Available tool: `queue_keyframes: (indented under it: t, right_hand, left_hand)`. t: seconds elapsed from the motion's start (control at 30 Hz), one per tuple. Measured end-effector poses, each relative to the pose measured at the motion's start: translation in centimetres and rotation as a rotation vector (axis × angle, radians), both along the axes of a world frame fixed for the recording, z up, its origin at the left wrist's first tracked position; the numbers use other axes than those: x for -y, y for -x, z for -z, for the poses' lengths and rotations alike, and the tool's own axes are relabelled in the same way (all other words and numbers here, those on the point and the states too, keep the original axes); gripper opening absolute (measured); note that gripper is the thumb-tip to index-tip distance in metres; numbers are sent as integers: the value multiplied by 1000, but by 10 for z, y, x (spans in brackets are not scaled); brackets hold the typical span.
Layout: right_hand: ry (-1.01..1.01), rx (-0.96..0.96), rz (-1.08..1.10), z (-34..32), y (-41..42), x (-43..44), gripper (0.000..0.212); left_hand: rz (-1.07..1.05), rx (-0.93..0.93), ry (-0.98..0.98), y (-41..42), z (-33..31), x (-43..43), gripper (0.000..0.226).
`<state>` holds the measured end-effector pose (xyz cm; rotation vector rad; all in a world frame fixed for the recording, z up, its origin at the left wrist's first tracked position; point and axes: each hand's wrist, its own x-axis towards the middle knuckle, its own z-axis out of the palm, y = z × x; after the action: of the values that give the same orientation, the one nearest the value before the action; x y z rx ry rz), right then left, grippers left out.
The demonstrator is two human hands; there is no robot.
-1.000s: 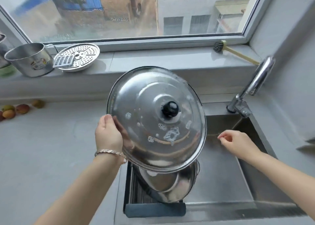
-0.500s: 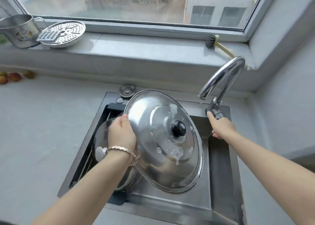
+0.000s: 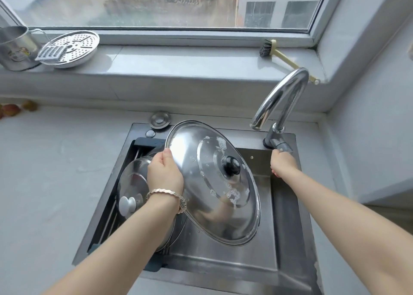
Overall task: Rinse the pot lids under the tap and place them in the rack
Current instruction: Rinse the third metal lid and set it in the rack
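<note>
Suds are seen in patches on the large round stainless-steel pot lid (image 3: 212,183) with the black knob (image 3: 232,165). It is held tilted above the steel sink basin (image 3: 223,256), near the spout but not under it. Its left rim is pinched by the left hand (image 3: 164,174), thumb on top and fingers curled beneath.

The right hand (image 3: 282,162) is set against the end of the grey tap lever (image 3: 282,146), fingers curled down out of view. Whether the lever is actually gripped cannot be told. No water is seen falling from the curved chrome tap (image 3: 281,95).

The step in hand is judged to be the start of the rinse. The lever is to be opened next, then the soapy face is to be brought under the stream and turned.

Two lids are counted. The second is a smaller steel lid with a white knob (image 3: 131,183), leaning in the dark slatted rack (image 3: 147,142) at the sink's left. More steel shows beneath it, but what it is cannot be made out.

One tap, one rack and one sink are counted. On the sill stand one steel mug (image 3: 15,48), one perforated steamer plate (image 3: 73,46), one small grater (image 3: 50,53) and one brush (image 3: 277,53).
</note>
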<state>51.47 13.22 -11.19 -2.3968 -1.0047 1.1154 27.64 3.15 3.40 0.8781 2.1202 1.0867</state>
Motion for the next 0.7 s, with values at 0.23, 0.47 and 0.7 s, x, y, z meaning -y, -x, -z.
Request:
queue_keyframes:
  t: [0.23,0.47,0.7]
  right_hand:
    - [8,50,7,-8,1,10,49]
    - [-20,40,-10,-11,-5,18,47]
    - [-10,-262,-107,-71,48,38,44]
  left_hand:
    - [31,-5,-16,1,-5,-8,45]
    - [42,17,-12,4,-1,-17,44]
    - [46,18,-35,13,1,-18,46]
